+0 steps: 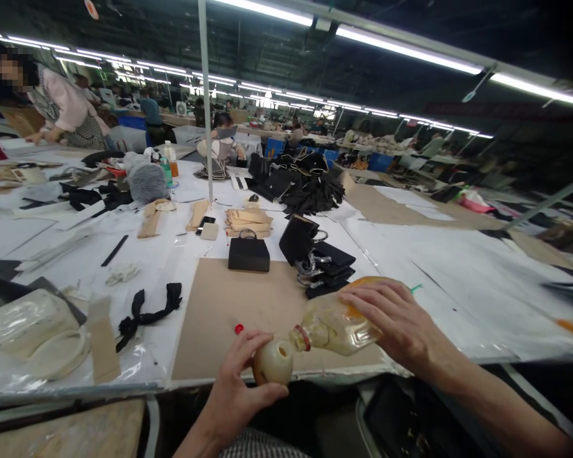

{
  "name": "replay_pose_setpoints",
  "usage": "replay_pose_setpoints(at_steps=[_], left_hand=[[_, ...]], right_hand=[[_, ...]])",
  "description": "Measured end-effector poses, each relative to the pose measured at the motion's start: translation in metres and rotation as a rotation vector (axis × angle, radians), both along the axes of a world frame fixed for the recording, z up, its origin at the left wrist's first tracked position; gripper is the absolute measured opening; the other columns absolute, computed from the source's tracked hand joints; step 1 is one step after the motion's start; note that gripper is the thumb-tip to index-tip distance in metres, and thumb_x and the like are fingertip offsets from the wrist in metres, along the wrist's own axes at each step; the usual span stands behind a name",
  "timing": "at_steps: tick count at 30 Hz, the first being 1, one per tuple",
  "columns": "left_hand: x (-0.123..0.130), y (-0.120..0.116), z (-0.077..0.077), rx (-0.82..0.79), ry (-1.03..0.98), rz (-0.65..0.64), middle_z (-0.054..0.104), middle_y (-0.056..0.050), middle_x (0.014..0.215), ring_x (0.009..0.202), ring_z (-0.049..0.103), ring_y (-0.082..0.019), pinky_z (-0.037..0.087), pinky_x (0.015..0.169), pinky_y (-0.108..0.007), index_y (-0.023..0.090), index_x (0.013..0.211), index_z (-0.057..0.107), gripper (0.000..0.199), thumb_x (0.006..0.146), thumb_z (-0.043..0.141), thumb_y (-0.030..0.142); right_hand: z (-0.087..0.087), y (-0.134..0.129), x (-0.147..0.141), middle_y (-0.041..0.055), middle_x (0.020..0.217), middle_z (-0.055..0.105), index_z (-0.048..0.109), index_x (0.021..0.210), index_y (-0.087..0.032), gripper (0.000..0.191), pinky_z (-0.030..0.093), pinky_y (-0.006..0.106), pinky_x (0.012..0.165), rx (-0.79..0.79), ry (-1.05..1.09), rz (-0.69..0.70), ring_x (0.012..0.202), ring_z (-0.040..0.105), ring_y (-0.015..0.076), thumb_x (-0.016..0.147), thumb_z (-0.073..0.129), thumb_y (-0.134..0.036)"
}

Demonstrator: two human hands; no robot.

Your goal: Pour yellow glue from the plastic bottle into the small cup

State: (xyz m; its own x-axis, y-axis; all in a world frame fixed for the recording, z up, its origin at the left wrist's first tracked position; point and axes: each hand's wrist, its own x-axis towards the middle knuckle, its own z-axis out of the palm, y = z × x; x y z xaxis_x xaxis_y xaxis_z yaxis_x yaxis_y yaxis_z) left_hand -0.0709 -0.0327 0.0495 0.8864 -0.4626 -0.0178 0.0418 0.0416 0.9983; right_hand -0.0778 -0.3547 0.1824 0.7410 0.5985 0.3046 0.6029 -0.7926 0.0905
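My left hand [241, 381] is wrapped round a small, rounded, cloudy pot [275, 364] with a hole in its top, at the table's front edge. My right hand [396, 318] grips a large see-through bottle [337, 327] that lies tilted on its side, its red-ringed mouth beside the pot's hole. Whether any liquid passes between them cannot be made out. A small red cap [239, 329] rests on the brown board [210, 318] behind my left hand.
A black handbag [249, 254] stands at the board's back edge, with stacked black bags [334, 261] to its right. Left are a black cloth strip [146, 318] and a plastic tub [31, 321]. A pole [206, 102] rises behind. Other people work farther back.
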Motion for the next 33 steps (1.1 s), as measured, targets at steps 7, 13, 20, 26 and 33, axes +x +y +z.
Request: replay_pose_setpoints(at_steps=[7,13,20,26,33], left_hand=[[0.002,-0.003,0.003,-0.023,-0.009,0.003,0.055,-0.004,0.137,0.128,0.054,-0.028,0.045,0.111,-0.039,0.032,0.126,0.07,0.062,0.068,0.09,0.02],[0.004,-0.003,0.004,-0.031,-0.016,0.003,0.055,-0.003,0.136,0.127,0.054,-0.026,0.045,0.109,-0.037,0.033,0.127,0.069,0.062,0.07,0.09,0.018],[0.005,-0.003,0.004,-0.023,-0.028,-0.007,0.056,-0.004,0.134,0.125,0.055,-0.026,0.051,0.098,-0.033,0.032,0.128,0.069,0.063,0.07,0.09,0.02],[0.007,-0.003,0.003,-0.043,0.001,-0.007,0.056,-0.005,0.135,0.125,0.055,-0.027,0.05,0.098,-0.033,0.031,0.128,0.07,0.064,0.069,0.092,0.023],[0.011,-0.003,0.001,-0.043,-0.018,0.008,0.058,-0.004,0.133,0.123,0.056,-0.027,0.051,0.097,-0.032,0.032,0.127,0.07,0.066,0.066,0.093,0.02]], right_hand=[[0.007,0.001,0.0,0.0132,0.136,0.06,0.035,0.159,-0.019,0.047,0.033,0.054,0.104,-0.145,-0.057,0.002,0.12,0.054,0.0335,0.113,0.032,-0.012],[0.011,0.001,0.002,0.0134,0.137,0.06,0.02,0.165,-0.021,0.053,0.035,0.056,0.101,-0.182,-0.1,0.03,0.121,0.054,0.0343,0.114,0.033,-0.011],[0.016,0.003,0.003,0.0131,0.139,0.059,0.019,0.165,-0.021,0.049,0.033,0.055,0.104,-0.241,-0.121,0.036,0.124,0.053,0.0326,0.117,0.027,-0.015],[0.018,0.003,0.003,0.0126,0.143,0.057,0.02,0.165,-0.021,0.051,0.031,0.055,0.106,-0.265,-0.12,0.029,0.125,0.052,0.0325,0.116,0.027,-0.012],[0.021,0.004,0.005,0.011,0.143,0.057,0.02,0.165,-0.024,0.053,0.029,0.053,0.11,-0.259,-0.146,0.015,0.126,0.053,0.0313,0.114,0.028,-0.011]])
